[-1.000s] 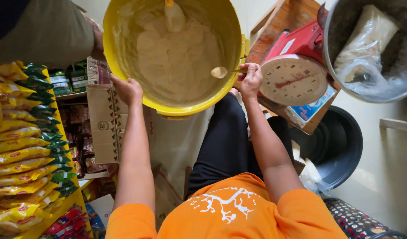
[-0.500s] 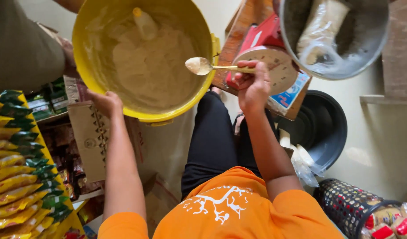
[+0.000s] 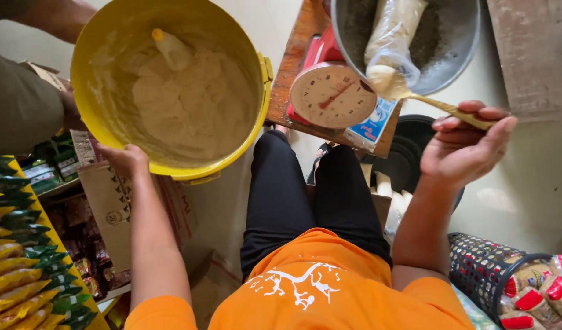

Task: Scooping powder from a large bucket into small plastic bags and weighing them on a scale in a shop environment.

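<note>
My left hand (image 3: 127, 160) grips the lower rim of a big yellow bucket (image 3: 256, 110) filled with pale, thick dough-like paste; a yellow-handled tool stands sunk in the paste. My right hand (image 3: 464, 146) holds a metal spoon (image 3: 437, 105) heaped with the same paste. The spoon's bowl rests at the mouth of a clear plastic bag (image 3: 394, 36) partly filled with paste. That bag lies in a grey metal bowl (image 3: 458, 43) at the top right. A round-dial kitchen scale (image 3: 332, 96) sits on a wooden board between bucket and bowl.
Another person's arm (image 3: 24, 104) steadies the bucket from the left. Yellow and green snack packets (image 3: 15, 263) hang at the lower left beside shelves and a cardboard box (image 3: 110, 208). A black basin (image 3: 415, 153) sits under the board, and a dotted basket (image 3: 495, 269) with red packets stands at lower right.
My right hand has carried the loaded spoon from beside the bucket rightward, past the scale, to the plastic bag in the metal bowl. The left hand has stayed on the bucket.
</note>
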